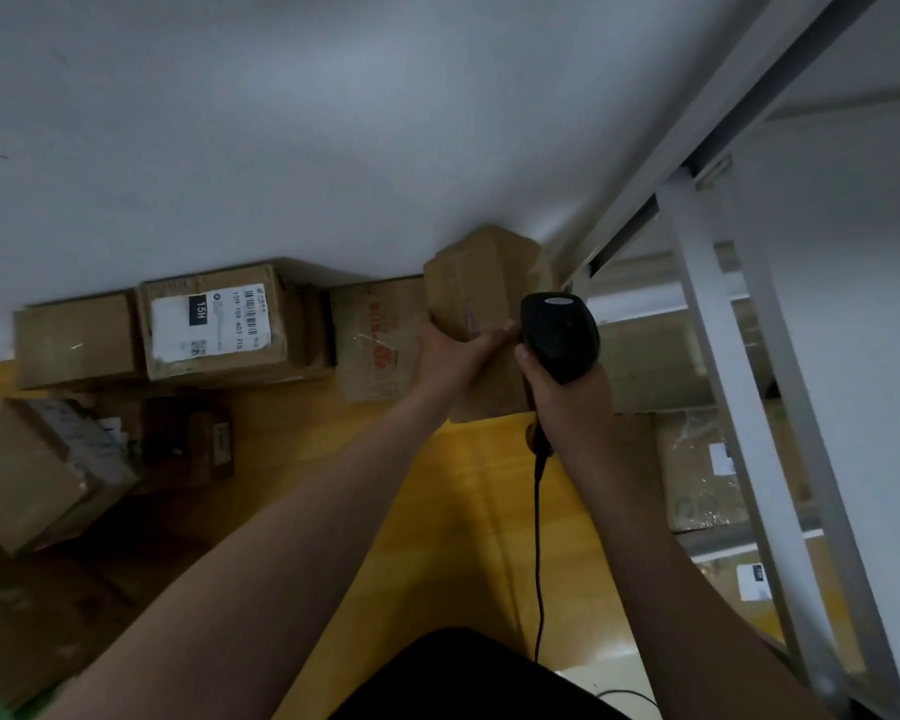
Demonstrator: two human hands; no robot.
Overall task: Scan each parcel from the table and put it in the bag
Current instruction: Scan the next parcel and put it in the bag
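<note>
The yellow table (463, 511) runs from me toward 12 o'clock and meets the white wall, with a white metal rack (718, 356) standing along its edge at 2 o'clock. Waiting boxes are pushed back against the wall from 10 to 11 o'clock, among them a labelled box (214, 324) with its barcode face up. I judge this keeps the near side free for working. The parcel (468, 283) I am dealing with is at 12 o'clock, lifted off the table and tilted so one broad face turns toward the reader. My left hand (448, 356) grips its lower left edge, thumb laid across the front. It is plain brown cardboard, crumpled at the top corner and sealed with clear tape. I cannot make out a label from here. My right hand (567, 402) is wrapped round the handle of the black scanner (559, 335), whose head sits just beside the parcel at 1 o'clock, close enough to read a code. Its cable (539, 553) trails back toward me at 6 o'clock. I cannot pick out the bag.
</note>
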